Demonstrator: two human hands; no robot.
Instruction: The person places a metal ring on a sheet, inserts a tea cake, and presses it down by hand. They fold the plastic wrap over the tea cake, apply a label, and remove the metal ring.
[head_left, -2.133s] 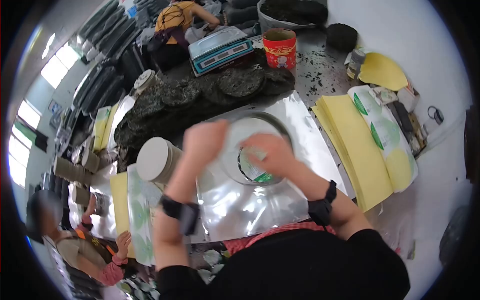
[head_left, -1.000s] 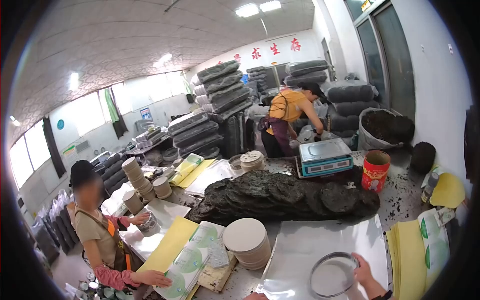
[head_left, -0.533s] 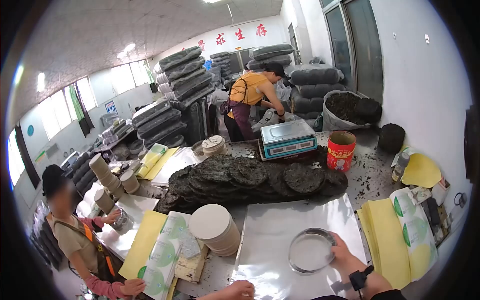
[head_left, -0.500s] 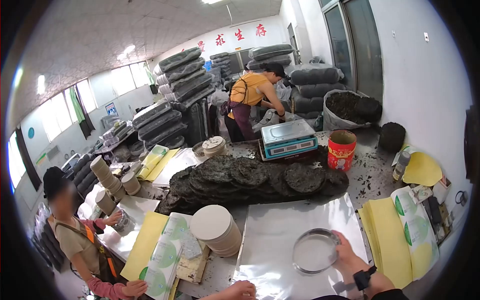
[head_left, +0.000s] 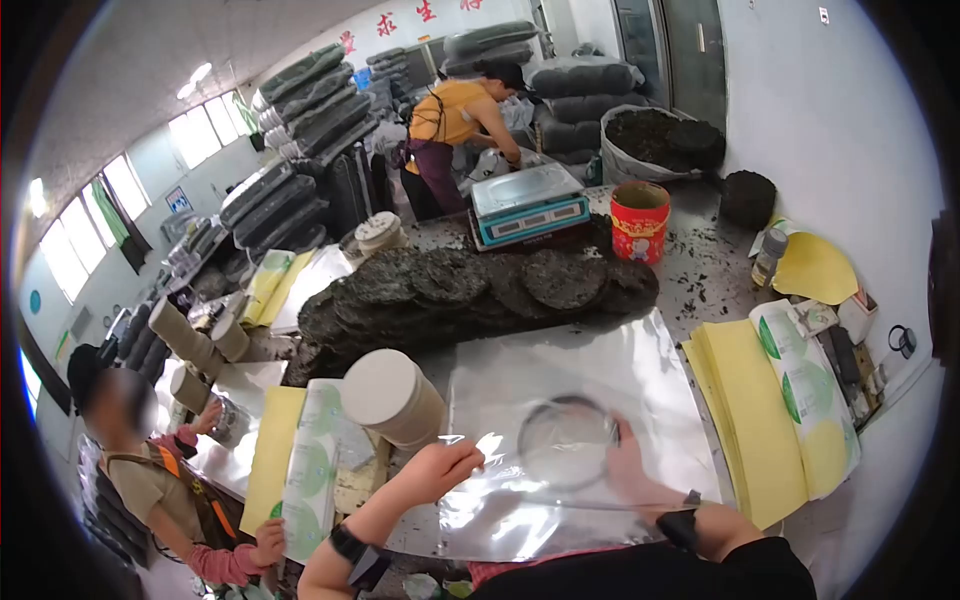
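Observation:
A clear plastic sheet (head_left: pixel 560 375) lies over the shiny work surface in front of me. My left hand (head_left: pixel 442 470) is closed at its left side, fingertips pinched on the sheet's edge. Under the film, my right hand (head_left: pixel 628 458) grips the right side of a round ring (head_left: pixel 525 425). The ring lies flat, and a pale area shows inside it. A stack of round off-white discs (head_left: pixel 393 395) stands just beyond my left hand. Behind the sheet, dark flat round cakes (head_left: pixel 450 275) lie overlapping in a long row.
Yellow sheets (head_left: pixel 745 420) and green-printed wrappers (head_left: pixel 808 390) lie at right. A scale (head_left: pixel 530 205) and red tin (head_left: pixel 640 225) stand at the back. One person (head_left: pixel 180 480) works at left, another (head_left: pixel 450 125) behind the table. Stacked dark bags (head_left: pixel 315 100) fill the background.
My left hand has risen from the front edge and moved up and left, lifting the film's edge. My right hand and the ring have shifted left and now show through the film.

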